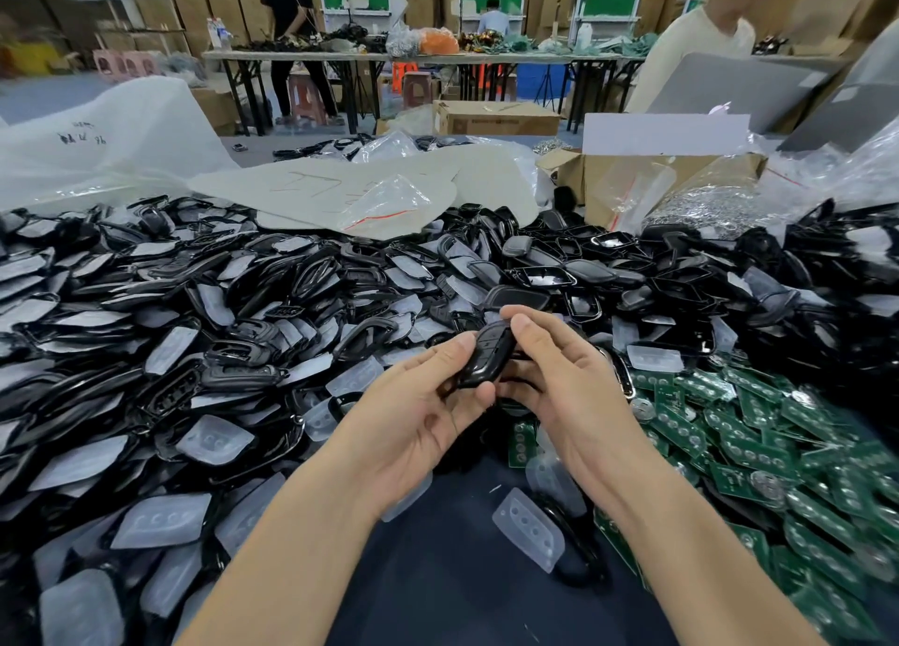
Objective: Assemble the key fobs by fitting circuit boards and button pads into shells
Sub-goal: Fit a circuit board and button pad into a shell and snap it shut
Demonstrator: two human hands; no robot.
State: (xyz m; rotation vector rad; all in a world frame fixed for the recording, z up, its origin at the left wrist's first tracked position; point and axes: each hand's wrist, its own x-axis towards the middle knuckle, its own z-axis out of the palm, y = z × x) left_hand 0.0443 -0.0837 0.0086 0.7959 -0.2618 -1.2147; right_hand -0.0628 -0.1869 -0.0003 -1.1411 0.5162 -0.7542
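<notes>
A black key fob (486,356) with small button marks on its face is held above the table centre between both hands. My left hand (418,412) pinches its lower left edge with thumb and fingertips. My right hand (559,382) grips its right side and upper end, thumb on top. A large heap of black shells and translucent white button pads (194,334) covers the left and far table. Green circuit boards (759,431) are piled at the right. One loose button pad (528,528) lies on the dark table surface near my right forearm.
Cardboard boxes (647,183) and clear plastic bags (389,202) sit behind the heap. A big white bag (107,134) stands at the far left. A person in a light top (691,56) sits at the far right; others work at a table behind.
</notes>
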